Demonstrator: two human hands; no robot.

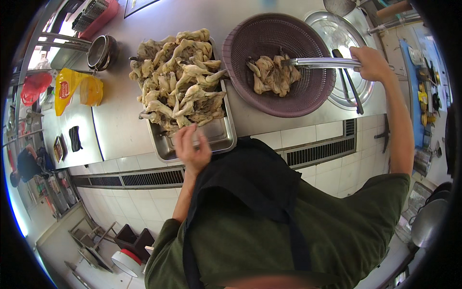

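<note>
My right hand [369, 64] is closed around the handle end of metal tongs [322, 63]. The tips of the tongs reach a piece of cooked poultry [273, 75] lying in a purple-brown plastic colander [303, 103]. Left of the colander, a steel tray [222, 136] is heaped with several pale, whole plucked birds [185, 79], their legs sticking out. At the tray's near end is my left hand [192, 150], fingers loosely bent and apart, with nothing seen in it. Whether its fingertips touch the tray or the lowest bird cannot be made out.
A round metal lid [337, 33] lies right of the colander, with black-handled tongs [353, 89] across it. Steel strainer bowls [102, 53], a yellow bag [70, 86] and a yellow tub [90, 90] stand on the left. The steel counter's [120, 130] front edge runs before me.
</note>
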